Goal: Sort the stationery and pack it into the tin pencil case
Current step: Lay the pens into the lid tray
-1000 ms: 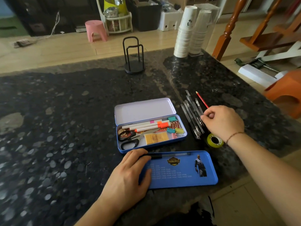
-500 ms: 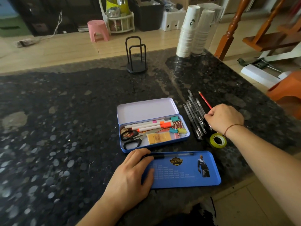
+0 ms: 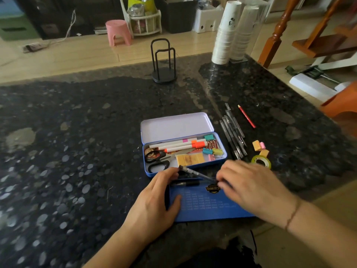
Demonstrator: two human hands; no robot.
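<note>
We are working at the dark stone counter (image 3: 77, 151). The open tin pencil case (image 3: 183, 146) sits at its middle, tray already filled with markers, scissors, clips and sticky notes, and a flat blue tray (image 3: 208, 206) lies just in front of it, nearest us. Our left hand (image 3: 154, 206) rests on that tray's left end, fingers loosely curled, fingertips touching one end of a dark pen (image 3: 195, 173). Our right hand (image 3: 253, 188) is closed around the pen's other end – blur hides the exact grip. The pen's long axis runs left to right, slightly tilted, just above the blue tray, where another pen (image 3: 185, 183) already lies. To the right of the case wait more pens (image 3: 232, 132) – pointing away from us – a red pencil (image 3: 247, 117), erasers (image 3: 259, 147) and a roll of tape (image 3: 261, 161); the right hand is nearer
</note>
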